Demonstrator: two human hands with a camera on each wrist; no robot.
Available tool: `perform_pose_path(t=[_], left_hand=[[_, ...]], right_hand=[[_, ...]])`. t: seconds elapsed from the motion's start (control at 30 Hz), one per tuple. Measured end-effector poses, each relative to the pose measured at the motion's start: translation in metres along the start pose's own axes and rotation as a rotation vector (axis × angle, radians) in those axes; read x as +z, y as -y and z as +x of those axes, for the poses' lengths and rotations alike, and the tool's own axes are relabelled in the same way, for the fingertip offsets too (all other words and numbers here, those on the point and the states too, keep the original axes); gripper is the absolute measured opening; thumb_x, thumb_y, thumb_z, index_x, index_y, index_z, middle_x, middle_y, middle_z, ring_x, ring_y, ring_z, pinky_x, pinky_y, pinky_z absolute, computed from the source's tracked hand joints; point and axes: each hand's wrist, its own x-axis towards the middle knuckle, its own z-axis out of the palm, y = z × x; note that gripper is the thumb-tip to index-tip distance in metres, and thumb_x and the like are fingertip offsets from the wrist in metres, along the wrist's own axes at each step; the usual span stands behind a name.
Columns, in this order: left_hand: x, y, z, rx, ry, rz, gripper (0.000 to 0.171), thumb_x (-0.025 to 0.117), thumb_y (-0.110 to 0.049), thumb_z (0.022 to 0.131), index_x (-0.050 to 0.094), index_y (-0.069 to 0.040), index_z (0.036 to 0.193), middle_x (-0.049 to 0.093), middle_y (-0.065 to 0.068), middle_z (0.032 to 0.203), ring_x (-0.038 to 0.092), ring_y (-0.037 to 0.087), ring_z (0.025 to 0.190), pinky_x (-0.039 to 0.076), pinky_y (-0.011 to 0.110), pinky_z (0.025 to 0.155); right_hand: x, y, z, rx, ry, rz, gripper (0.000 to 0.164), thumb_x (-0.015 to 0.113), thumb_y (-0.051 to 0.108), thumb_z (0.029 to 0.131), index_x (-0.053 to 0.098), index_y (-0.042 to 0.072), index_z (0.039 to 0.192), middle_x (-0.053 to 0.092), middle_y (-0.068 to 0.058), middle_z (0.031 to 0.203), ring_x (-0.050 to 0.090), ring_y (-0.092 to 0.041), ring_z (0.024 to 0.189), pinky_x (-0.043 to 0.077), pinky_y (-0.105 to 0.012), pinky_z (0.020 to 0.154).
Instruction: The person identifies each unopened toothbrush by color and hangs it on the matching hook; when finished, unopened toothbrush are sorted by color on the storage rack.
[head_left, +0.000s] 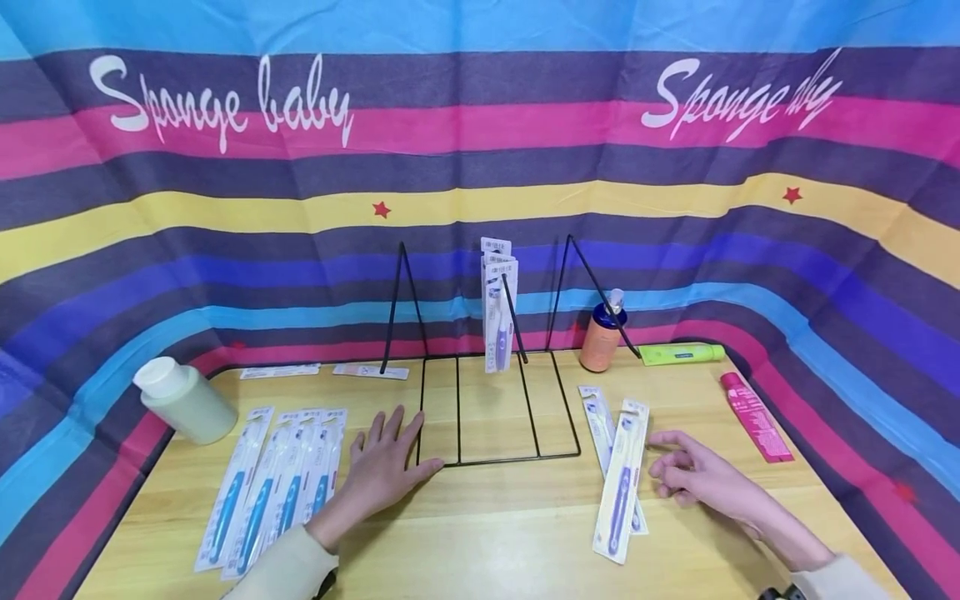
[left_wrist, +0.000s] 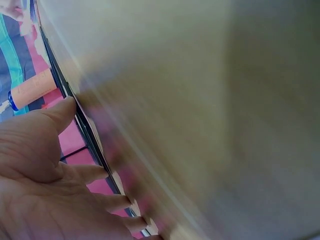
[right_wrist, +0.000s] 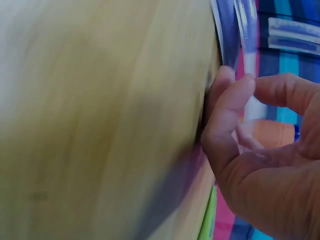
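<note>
My left hand (head_left: 386,467) rests palm down on the table, fingers spread, with index finger and thumb at the near left corner of a black wire display rack (head_left: 458,408). On the rack's hook hang several toothbrush packs (head_left: 493,333), the front one purple. My right hand (head_left: 705,479) hovers low at the right with loosely curled fingers, holding nothing. Just left of its fingertips, a purple toothbrush pack (head_left: 621,487) lies crossed over another pack (head_left: 597,421). Several blue toothbrush packs (head_left: 258,500) lie fanned out left of my left hand.
A pale green bottle (head_left: 191,404) with a white cap leans at the left. Two packs (head_left: 371,372) lie flat at the back edge. Behind the rack's right side stand an orange bottle (head_left: 600,337) and a green tube (head_left: 682,354). A red tube (head_left: 757,418) lies far right. A striped cloth (head_left: 465,192) surrounds the table.
</note>
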Motion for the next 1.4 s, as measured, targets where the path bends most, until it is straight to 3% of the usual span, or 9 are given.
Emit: perform_pose_path(t=[0.17, 0.3, 0.53, 0.73, 0.87, 0.97, 1.1, 1.23, 1.4], left_hand=[[0.005, 0.005, -0.001, 0.027, -0.043, -0.023, 0.087, 0.072, -0.058, 0.101, 0.048, -0.003, 0.164, 0.035, 0.034, 0.168, 0.027, 0.063, 0.153, 0.022, 0.087, 0.111], [0.012, 0.012, 0.001, 0.038, -0.070, -0.043, 0.089, 0.070, -0.062, 0.101, 0.047, -0.004, 0.164, 0.034, 0.034, 0.168, 0.025, 0.063, 0.153, 0.019, 0.088, 0.112], [0.016, 0.017, 0.002, 0.058, -0.086, -0.040, 0.090, 0.064, -0.068, 0.102, 0.047, -0.004, 0.164, 0.035, 0.034, 0.168, 0.026, 0.064, 0.152, 0.020, 0.090, 0.109], [-0.001, 0.001, -0.001, 0.002, 0.000, -0.023, 0.087, 0.070, -0.058, 0.102, 0.045, -0.005, 0.166, 0.032, 0.032, 0.170, 0.024, 0.061, 0.155, 0.020, 0.086, 0.114], [0.001, 0.003, -0.001, 0.007, -0.016, -0.037, 0.086, 0.071, -0.057, 0.102, 0.046, -0.004, 0.165, 0.033, 0.033, 0.170, 0.025, 0.062, 0.154, 0.020, 0.087, 0.113], [0.005, 0.006, 0.000, 0.028, -0.045, -0.044, 0.087, 0.070, -0.059, 0.102, 0.047, -0.003, 0.164, 0.034, 0.034, 0.168, 0.026, 0.063, 0.153, 0.021, 0.088, 0.112], [0.008, 0.008, 0.001, 0.040, -0.060, -0.038, 0.088, 0.069, -0.061, 0.101, 0.047, -0.003, 0.164, 0.035, 0.034, 0.168, 0.026, 0.063, 0.153, 0.021, 0.088, 0.111], [0.004, 0.005, 0.000, 0.025, -0.040, -0.030, 0.087, 0.071, -0.058, 0.102, 0.047, -0.004, 0.164, 0.034, 0.033, 0.169, 0.026, 0.062, 0.154, 0.021, 0.087, 0.112], [-0.001, 0.001, -0.001, 0.006, -0.011, -0.013, 0.086, 0.072, -0.056, 0.102, 0.046, -0.004, 0.165, 0.033, 0.032, 0.169, 0.026, 0.061, 0.154, 0.022, 0.087, 0.113]], right_hand=[[0.017, 0.010, 0.009, 0.118, -0.129, -0.048, 0.075, 0.068, 0.025, 0.109, 0.028, -0.022, 0.153, 0.070, -0.016, 0.116, 0.072, -0.025, 0.099, 0.062, -0.034, 0.078], [0.029, 0.017, 0.017, 0.154, -0.231, -0.092, 0.087, 0.077, 0.026, 0.103, 0.025, -0.023, 0.154, 0.070, -0.019, 0.115, 0.072, -0.022, 0.093, 0.062, -0.032, 0.074], [0.043, 0.022, 0.028, 0.111, -0.270, -0.166, 0.093, 0.083, 0.011, 0.097, 0.019, -0.023, 0.155, 0.068, -0.020, 0.106, 0.069, -0.023, 0.086, 0.060, -0.034, 0.069], [0.049, 0.014, 0.029, 0.087, -0.297, -0.079, 0.091, 0.080, 0.005, 0.098, 0.017, -0.019, 0.159, 0.066, -0.016, 0.101, 0.068, -0.023, 0.084, 0.061, -0.032, 0.069], [0.053, 0.010, 0.030, 0.057, -0.339, -0.004, 0.091, 0.078, 0.001, 0.099, 0.014, -0.013, 0.163, 0.069, -0.014, 0.100, 0.068, -0.021, 0.084, 0.061, -0.030, 0.070], [0.055, 0.009, 0.029, 0.019, -0.361, 0.040, 0.087, 0.075, -0.001, 0.100, 0.015, -0.007, 0.163, 0.072, -0.014, 0.102, 0.069, -0.019, 0.083, 0.060, -0.030, 0.072], [0.059, 0.012, 0.026, -0.011, -0.391, 0.085, 0.067, 0.075, -0.002, 0.100, 0.036, -0.003, 0.154, 0.072, -0.013, 0.102, 0.070, -0.017, 0.083, 0.060, -0.030, 0.073], [0.067, 0.019, 0.020, -0.029, -0.410, 0.149, 0.042, 0.077, 0.000, 0.099, 0.057, -0.004, 0.136, 0.072, -0.009, 0.105, 0.070, -0.014, 0.085, 0.060, -0.029, 0.075], [0.082, 0.030, 0.014, -0.079, -0.436, 0.201, 0.036, 0.081, 0.001, 0.096, 0.067, -0.007, 0.128, 0.075, -0.009, 0.107, 0.072, -0.013, 0.088, 0.060, -0.027, 0.076]])
